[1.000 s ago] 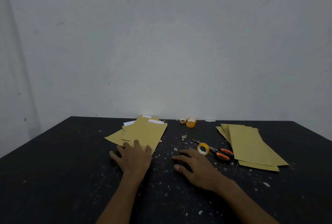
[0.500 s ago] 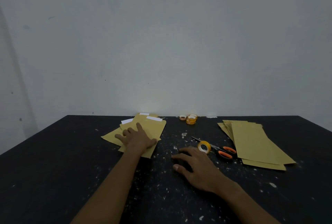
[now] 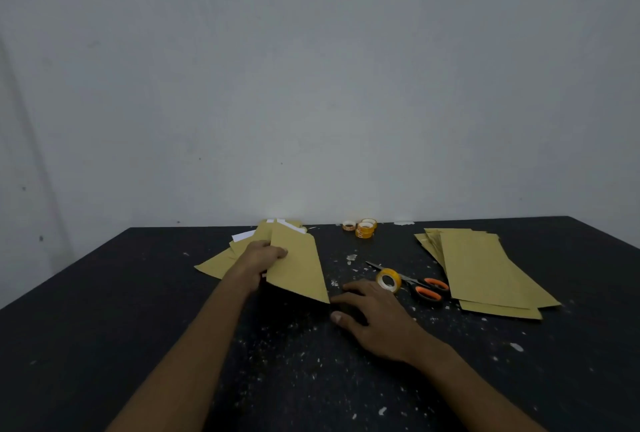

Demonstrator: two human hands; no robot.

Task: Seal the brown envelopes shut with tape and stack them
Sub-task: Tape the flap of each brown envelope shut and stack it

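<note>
Wall [image 3: 311, 85], pale grey, is spread across the upper half of the frame, and the lower half is taken up by a black table [image 3: 104, 345] set against it. At the right of the table a stack of brown envelopes [image 3: 485, 268] is laid flat, its layers slightly fanned. A looser pile of brown envelopes [image 3: 214, 263] is seen left of centre near the wall, with white strips showing at its far end. Over the near side of this pile a single envelope [image 3: 298, 268] is held raised and tilted, its near corner pointed toward the centre of the frame. It is gripped at its left edge by the left hand [image 3: 258, 258], the thumb pressed on top and the fingers hidden beneath. The right hand [image 3: 374, 317] is laid palm down on the table just right of that corner, its fingers spread apart and closed on nothing. Orange-handled scissors [image 3: 424, 287] are laid between this hand and the stack. A yellow tape roll [image 3: 388, 279] is stood on edge just beyond the fingertips, beside the scissors. Small tape rolls [image 3: 363, 229] are grouped at the far edge by the wall. White flecks [image 3: 351, 257] are scattered over the tabletop.
</note>
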